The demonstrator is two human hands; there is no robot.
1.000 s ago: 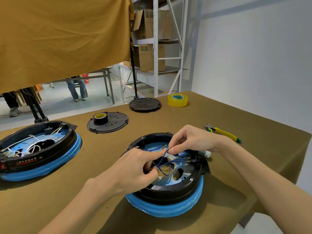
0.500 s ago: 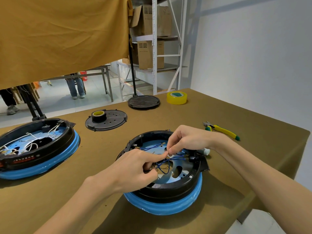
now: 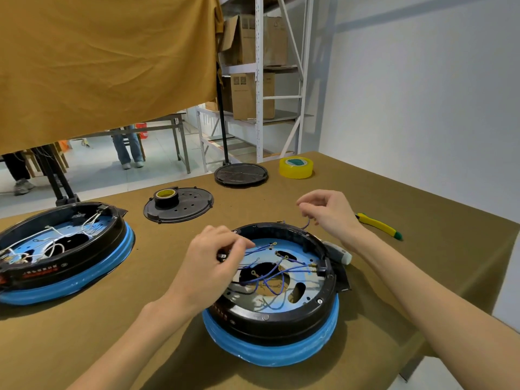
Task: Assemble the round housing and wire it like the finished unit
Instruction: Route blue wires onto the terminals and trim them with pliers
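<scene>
The round black housing [image 3: 281, 319] on a blue ring sits in front of me, with several blue wires [image 3: 270, 277] lying across its light-blue inner plate. My left hand [image 3: 213, 266] is at the housing's left rim and pinches a small dark connector from which blue wires run. My right hand [image 3: 329, 212] is raised above the far right rim and pinches the end of one blue wire [image 3: 306, 225]. The finished unit [image 3: 56, 249] with white wires stands at the left.
A black cover plate [image 3: 183, 206] carrying a black tape roll [image 3: 165, 197] lies behind the housing. Further back are another black disc [image 3: 240, 174] and a yellow tape roll [image 3: 296, 167]. A yellow-handled tool [image 3: 378, 225] lies at the right. A grey-white cylinder [image 3: 337, 253] rests against the housing's right rim.
My hands have parted: the right one lifted up and to the right, drawing a blue wire out of the bundle. The left one shifted toward the housing's left rim.
</scene>
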